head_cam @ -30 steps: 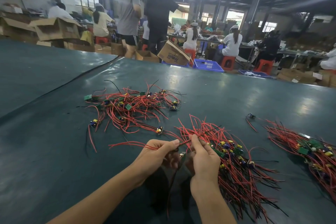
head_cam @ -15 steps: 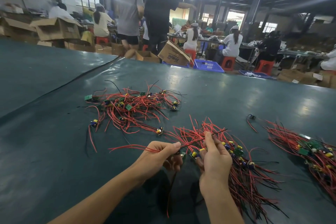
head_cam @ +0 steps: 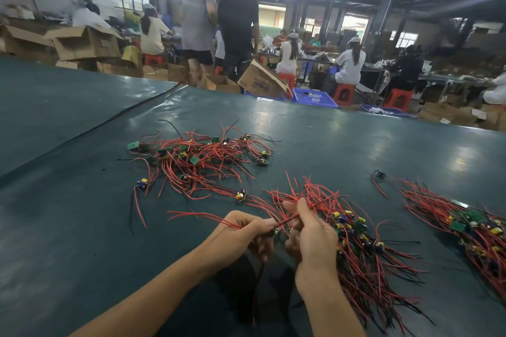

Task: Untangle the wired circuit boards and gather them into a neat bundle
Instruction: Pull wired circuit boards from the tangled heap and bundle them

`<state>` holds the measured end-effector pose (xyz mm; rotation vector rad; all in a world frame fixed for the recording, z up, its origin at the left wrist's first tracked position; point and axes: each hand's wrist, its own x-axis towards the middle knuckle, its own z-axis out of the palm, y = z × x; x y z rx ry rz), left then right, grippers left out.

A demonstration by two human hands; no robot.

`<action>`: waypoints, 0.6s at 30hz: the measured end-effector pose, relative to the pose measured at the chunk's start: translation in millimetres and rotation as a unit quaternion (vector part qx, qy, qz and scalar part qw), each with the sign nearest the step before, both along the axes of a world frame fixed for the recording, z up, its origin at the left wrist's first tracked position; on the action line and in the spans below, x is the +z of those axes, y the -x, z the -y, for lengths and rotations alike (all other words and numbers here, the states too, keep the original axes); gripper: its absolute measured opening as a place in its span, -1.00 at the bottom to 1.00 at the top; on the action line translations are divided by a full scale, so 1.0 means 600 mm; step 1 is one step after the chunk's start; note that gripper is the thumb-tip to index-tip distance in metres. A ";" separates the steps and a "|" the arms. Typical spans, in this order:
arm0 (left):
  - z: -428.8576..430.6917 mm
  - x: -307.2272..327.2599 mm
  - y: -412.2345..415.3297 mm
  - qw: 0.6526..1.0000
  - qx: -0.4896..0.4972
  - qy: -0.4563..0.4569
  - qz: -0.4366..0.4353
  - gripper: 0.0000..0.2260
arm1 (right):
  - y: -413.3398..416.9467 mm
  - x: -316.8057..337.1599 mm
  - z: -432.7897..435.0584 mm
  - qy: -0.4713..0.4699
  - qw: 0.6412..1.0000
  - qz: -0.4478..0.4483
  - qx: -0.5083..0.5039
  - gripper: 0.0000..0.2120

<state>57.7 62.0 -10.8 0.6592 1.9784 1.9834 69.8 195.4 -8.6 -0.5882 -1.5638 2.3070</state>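
Note:
Small green circuit boards with red and black wires lie on a dark green table point(head_cam: 342, 150). A tangled pile point(head_cam: 200, 159) sits at the centre left. Just right of my hands spreads a combed bundle point(head_cam: 356, 241). Another bundle point(head_cam: 471, 230) lies at the far right. My left hand point(head_cam: 241, 232) grips red wires that trail off to the left. My right hand point(head_cam: 312, 235) pinches red wires at the near bundle's top. Between the two hands a small board point(head_cam: 277, 234) hangs on its wires, partly hidden by my fingers.
One loose board with wires point(head_cam: 379, 175) lies apart near the right bundle. A raised seam point(head_cam: 90, 131) crosses the table cover at the left. Beyond the far edge are cardboard boxes point(head_cam: 262, 82), blue crates point(head_cam: 315, 97), and seated and standing people.
My hands have shifted slightly forward and closer together. The right hand's fingers reach further up into the bundle's red wires, and the left hand has drawn its wires taut.

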 end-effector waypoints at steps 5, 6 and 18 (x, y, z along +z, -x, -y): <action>0.001 0.001 0.000 1.000 -0.020 -0.007 -0.008 -0.64 | 0.006 0.011 -0.038 0.086 0.995 -0.017 -0.049 -0.70; 0.001 0.002 -0.001 1.000 -0.021 -0.013 -0.006 -0.65 | 0.006 0.013 -0.043 0.097 0.993 -0.025 -0.055 -0.70; 0.015 0.002 0.011 0.994 0.045 -0.082 0.062 -0.66 | -0.001 0.012 -0.015 0.067 0.993 -0.072 -0.071 -0.74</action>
